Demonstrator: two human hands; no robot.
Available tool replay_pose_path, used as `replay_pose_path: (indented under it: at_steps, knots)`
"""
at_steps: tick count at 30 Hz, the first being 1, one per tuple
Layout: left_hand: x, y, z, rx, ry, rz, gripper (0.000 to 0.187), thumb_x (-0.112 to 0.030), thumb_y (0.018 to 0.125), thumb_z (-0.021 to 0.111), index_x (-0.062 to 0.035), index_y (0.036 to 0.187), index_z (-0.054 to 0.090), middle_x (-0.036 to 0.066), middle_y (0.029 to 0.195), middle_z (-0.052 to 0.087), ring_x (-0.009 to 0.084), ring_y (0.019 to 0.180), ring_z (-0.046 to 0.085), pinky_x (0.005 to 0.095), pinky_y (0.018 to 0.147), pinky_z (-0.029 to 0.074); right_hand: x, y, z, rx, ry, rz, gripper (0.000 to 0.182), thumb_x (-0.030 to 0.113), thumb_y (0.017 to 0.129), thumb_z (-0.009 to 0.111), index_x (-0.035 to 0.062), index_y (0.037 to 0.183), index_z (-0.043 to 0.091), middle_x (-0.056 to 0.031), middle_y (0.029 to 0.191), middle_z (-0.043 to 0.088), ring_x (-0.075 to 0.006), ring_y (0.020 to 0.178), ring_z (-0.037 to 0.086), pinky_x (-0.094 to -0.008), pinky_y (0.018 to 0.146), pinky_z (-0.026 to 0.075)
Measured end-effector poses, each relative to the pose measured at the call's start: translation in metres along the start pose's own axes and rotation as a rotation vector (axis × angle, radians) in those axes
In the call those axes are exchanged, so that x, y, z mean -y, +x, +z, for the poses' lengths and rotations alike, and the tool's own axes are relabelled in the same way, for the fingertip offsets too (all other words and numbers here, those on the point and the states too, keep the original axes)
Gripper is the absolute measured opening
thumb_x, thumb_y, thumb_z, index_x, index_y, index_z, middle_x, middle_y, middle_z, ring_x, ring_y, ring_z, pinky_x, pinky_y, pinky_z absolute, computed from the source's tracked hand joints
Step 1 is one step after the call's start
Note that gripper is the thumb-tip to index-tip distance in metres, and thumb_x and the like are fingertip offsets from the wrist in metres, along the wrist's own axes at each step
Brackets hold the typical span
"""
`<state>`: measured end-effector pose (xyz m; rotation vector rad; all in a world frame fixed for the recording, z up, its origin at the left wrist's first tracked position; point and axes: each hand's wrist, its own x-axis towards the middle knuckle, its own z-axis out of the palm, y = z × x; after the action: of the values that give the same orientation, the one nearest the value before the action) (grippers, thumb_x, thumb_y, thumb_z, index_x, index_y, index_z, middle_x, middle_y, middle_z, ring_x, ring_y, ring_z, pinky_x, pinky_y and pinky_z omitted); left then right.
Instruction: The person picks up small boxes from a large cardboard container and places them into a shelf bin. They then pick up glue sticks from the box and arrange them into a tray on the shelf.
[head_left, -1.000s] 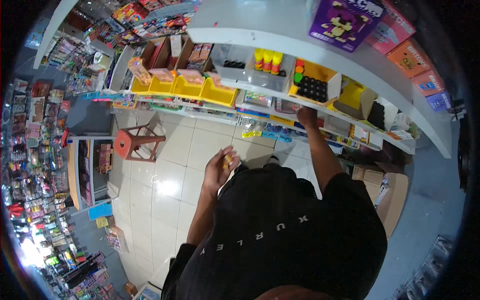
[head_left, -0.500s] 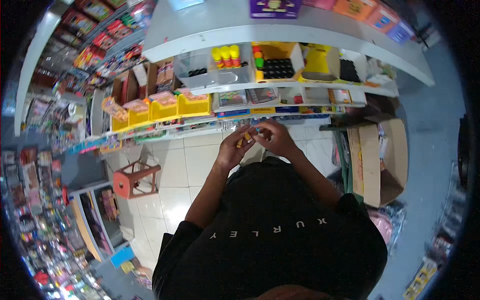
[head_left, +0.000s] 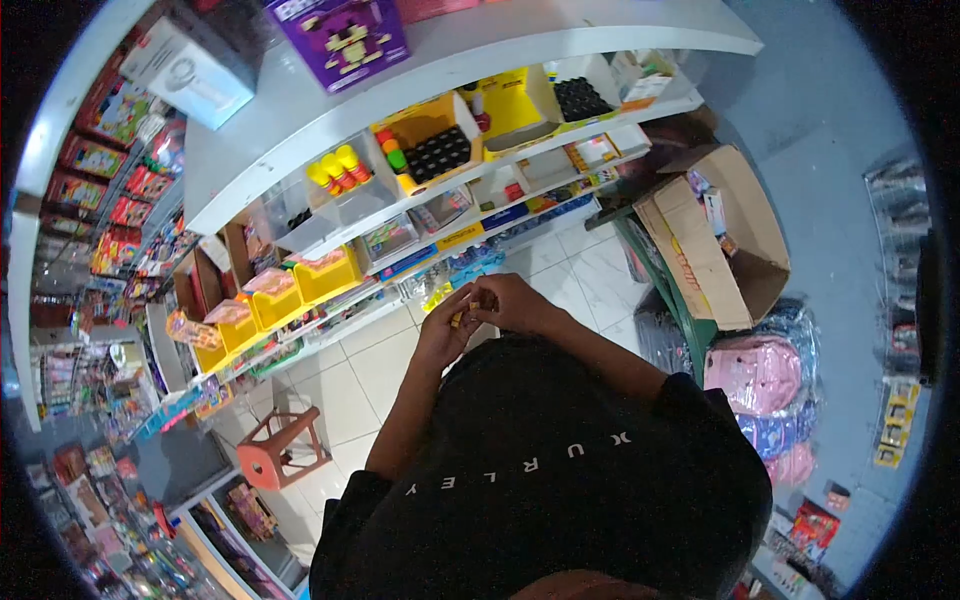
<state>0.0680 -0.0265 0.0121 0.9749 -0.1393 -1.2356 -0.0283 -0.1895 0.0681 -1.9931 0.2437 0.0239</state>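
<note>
In front of my chest, below the shelf edge, my left hand [head_left: 443, 327] is closed around small yellow-orange pieces [head_left: 458, 319]. Touching it from the right, my right hand [head_left: 507, 303] has its fingers bent and pressed together at the same pieces; whatever it pinches is hidden. Beyond the hands stand yellow bins [head_left: 268, 315] with pink packets, and a shelf row holding yellow-capped red bottles [head_left: 340, 170] and a box of black round items [head_left: 436, 153].
A red plastic stool [head_left: 262, 463] stands on the tiled floor at the lower left. At the right are an open cardboard box [head_left: 690, 248] and a pink wrapped bag [head_left: 752, 375]. A purple box [head_left: 345, 42] sits on the top shelf.
The view has turned, so the shelves now slant and the cardboard box sits higher. My hands have come closer together, hiding more of the small pieces.
</note>
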Motion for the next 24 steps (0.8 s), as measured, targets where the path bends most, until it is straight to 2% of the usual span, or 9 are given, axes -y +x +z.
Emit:
replay_pose_path:
  at_steps: [2, 3, 8, 13, 14, 18, 21, 23, 24]
  knots:
    - [-0.001, 0.005, 0.000, -0.043, -0.356, -0.163, 0.040, -0.011, 0.096, 0.049, 0.0026, 0.134, 0.047, 0.015, 0.126, 0.054, 0.0205, 0.108, 0.057, 0.0328, 0.094, 0.050, -0.003, -0.003, -0.001, -0.030, 0.000, -0.040, 0.030, 0.023, 0.082, 0.072, 0.0011, 0.099, 0.062, -0.0164, 0.084, 0.067, -0.0285, 0.075, 0.067, -0.0376, 0.070, 0.054]
    - [0.009, 0.013, -0.013, 0.039, -0.305, -0.151, 0.045, -0.014, 0.096, 0.049, 0.0039, 0.137, 0.043, 0.017, 0.132, 0.051, 0.0251, 0.118, 0.054, 0.0358, 0.100, 0.047, -0.004, -0.004, -0.003, -0.019, 0.007, -0.044, 0.029, 0.022, 0.080, 0.073, 0.0013, 0.097, 0.061, -0.0142, 0.081, 0.067, -0.0256, 0.072, 0.066, -0.0361, 0.068, 0.053]
    - [0.019, 0.013, -0.020, -0.203, -0.256, -0.169, 0.053, -0.020, 0.098, 0.046, 0.0045, 0.142, 0.032, 0.021, 0.142, 0.045, 0.0314, 0.130, 0.048, 0.0415, 0.109, 0.038, -0.089, -0.008, -0.012, 0.020, -0.129, 0.047, 0.031, 0.023, 0.075, 0.078, 0.0023, 0.092, 0.061, -0.0106, 0.079, 0.066, -0.0218, 0.071, 0.066, -0.0344, 0.066, 0.053]
    - [0.022, 0.010, -0.021, -0.270, -0.203, -0.147, 0.053, -0.019, 0.097, 0.045, 0.0044, 0.143, 0.031, 0.021, 0.142, 0.045, 0.0321, 0.128, 0.050, 0.0428, 0.108, 0.039, -0.245, -0.039, -0.023, -0.166, -0.134, 0.336, 0.031, 0.026, 0.070, 0.080, 0.0043, 0.087, 0.064, -0.0082, 0.078, 0.068, -0.0185, 0.071, 0.066, -0.0316, 0.070, 0.054]
    - [0.024, 0.010, -0.021, -0.285, -0.197, -0.142, 0.053, -0.018, 0.097, 0.046, 0.0045, 0.143, 0.031, 0.021, 0.141, 0.045, 0.0323, 0.127, 0.050, 0.0429, 0.107, 0.040, -0.252, -0.046, -0.034, -0.206, 0.027, 0.565, 0.031, 0.024, 0.068, 0.081, 0.0036, 0.085, 0.065, -0.0083, 0.073, 0.068, -0.0167, 0.063, 0.066, -0.0315, 0.064, 0.055]
    - [0.023, 0.011, -0.014, -0.348, -0.224, -0.142, 0.054, -0.016, 0.096, 0.045, 0.0041, 0.144, 0.030, 0.022, 0.143, 0.044, 0.0336, 0.128, 0.049, 0.0434, 0.108, 0.039, -0.321, -0.034, -0.068, -0.386, 0.286, 0.658, 0.012, 0.006, 0.071, 0.075, 0.0001, 0.074, 0.066, -0.0080, 0.066, 0.066, -0.0154, 0.056, 0.063, -0.0299, 0.051, 0.050]
    - [0.022, 0.013, 0.001, -0.391, -0.237, -0.138, 0.055, -0.012, 0.095, 0.046, 0.0049, 0.144, 0.028, 0.022, 0.144, 0.042, 0.0349, 0.131, 0.045, 0.0437, 0.109, 0.038, -0.382, 0.013, -0.098, -0.527, 0.126, 0.148, 0.015, 0.015, 0.076, 0.070, 0.0059, 0.065, 0.063, -0.0052, 0.060, 0.063, -0.0155, 0.054, 0.059, -0.0303, 0.051, 0.047]
    - [0.043, 0.010, -0.018, -0.255, 0.073, -0.064, 0.056, -0.012, 0.096, 0.045, 0.0054, 0.145, 0.026, 0.023, 0.146, 0.038, 0.0359, 0.133, 0.042, 0.0441, 0.111, 0.036, -0.333, 0.047, -0.137, -0.587, 0.227, 0.225, 0.020, 0.024, 0.075, 0.068, 0.0100, 0.062, 0.062, -0.0043, 0.059, 0.062, -0.0199, 0.055, 0.059, -0.0342, 0.053, 0.046]
    - [0.041, 0.010, -0.013, -0.317, -0.027, -0.088, 0.055, -0.013, 0.096, 0.045, 0.0055, 0.145, 0.026, 0.023, 0.147, 0.037, 0.0360, 0.133, 0.042, 0.0441, 0.111, 0.036, -0.321, 0.064, -0.148, -0.642, 0.420, 0.311, 0.023, 0.030, 0.074, 0.067, 0.0116, 0.061, 0.061, -0.0043, 0.059, 0.062, -0.0226, 0.056, 0.060, -0.0368, 0.054, 0.046]
